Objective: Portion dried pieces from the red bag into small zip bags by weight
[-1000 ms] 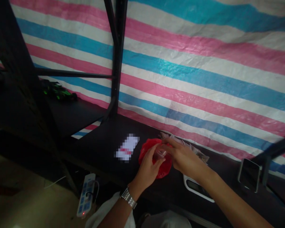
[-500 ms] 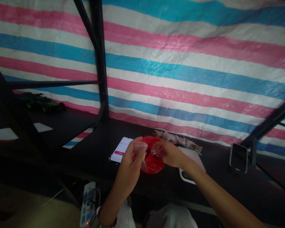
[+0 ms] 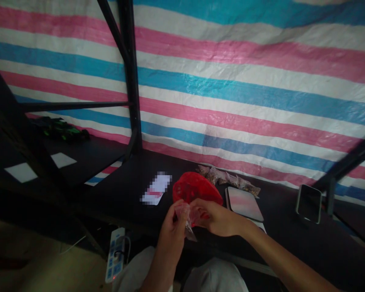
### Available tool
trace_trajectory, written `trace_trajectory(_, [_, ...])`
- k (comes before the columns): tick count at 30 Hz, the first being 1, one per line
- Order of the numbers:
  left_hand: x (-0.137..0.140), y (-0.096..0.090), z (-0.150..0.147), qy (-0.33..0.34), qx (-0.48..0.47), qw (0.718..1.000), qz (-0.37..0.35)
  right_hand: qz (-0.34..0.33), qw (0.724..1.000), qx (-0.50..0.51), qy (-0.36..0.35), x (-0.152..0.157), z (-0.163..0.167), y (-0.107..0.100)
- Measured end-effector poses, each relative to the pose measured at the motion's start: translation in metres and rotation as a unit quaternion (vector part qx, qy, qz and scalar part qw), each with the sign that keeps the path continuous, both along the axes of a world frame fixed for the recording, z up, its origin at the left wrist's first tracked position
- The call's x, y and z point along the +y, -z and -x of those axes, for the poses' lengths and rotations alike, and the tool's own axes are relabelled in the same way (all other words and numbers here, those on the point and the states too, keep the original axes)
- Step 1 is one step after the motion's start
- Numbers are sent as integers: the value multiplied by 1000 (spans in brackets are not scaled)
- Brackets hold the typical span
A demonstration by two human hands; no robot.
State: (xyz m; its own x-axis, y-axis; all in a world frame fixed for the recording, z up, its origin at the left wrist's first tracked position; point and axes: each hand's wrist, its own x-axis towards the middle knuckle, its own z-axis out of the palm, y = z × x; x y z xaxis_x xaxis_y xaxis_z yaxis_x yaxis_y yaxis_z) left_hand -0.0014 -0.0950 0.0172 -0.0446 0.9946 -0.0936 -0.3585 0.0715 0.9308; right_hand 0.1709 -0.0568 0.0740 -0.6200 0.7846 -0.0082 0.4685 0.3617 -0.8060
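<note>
Just in front of the red plastic bag (image 3: 197, 187), the left hand (image 3: 172, 228) pinches a clear baggie (image 3: 190, 232) (can't tell what the right hand (image 3: 219, 218) has), probably light, floppy and slippery, so I'd grab its edges.

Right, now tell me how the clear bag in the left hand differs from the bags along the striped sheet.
The held bag is pinched in the left hand; the row bags lie on the black table. The held bag is on its own, while the row bags form a line along the striped sheet. The row bags show brownish bits inside; the held bag's contents are too blurred to tell. Both are see-through.
</note>
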Motion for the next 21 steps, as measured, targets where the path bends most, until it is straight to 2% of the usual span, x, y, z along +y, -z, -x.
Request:
trace_trajectory(5, [6, -18, 13, 75, -17, 995, 68, 70, 996, 37, -51, -16, 6, -7])
trace_trajectory(9, [7, -16, 20, 83, 18, 993, 80, 97, 993, 57, -22, -9, -7, -11])
trace_trajectory(11, [7, -12, 22, 70, 23, 994, 75, 47, 997, 45, 29, 1, -14, -9])
trace_trajectory(14, [9, -7, 23, 65, 28, 995, 67, -63, 992, -31, 105, 15, -16, -2])
trace_trajectory(16, [11, -7, 23, 71, 31, 995, 63, -104, 985, -71, 118, 21, -11, 4])
trace_trajectory(21, [22, -10, 28, 57, 6, 998, 32, -150, 975, -124, 109, 25, 5, 8])
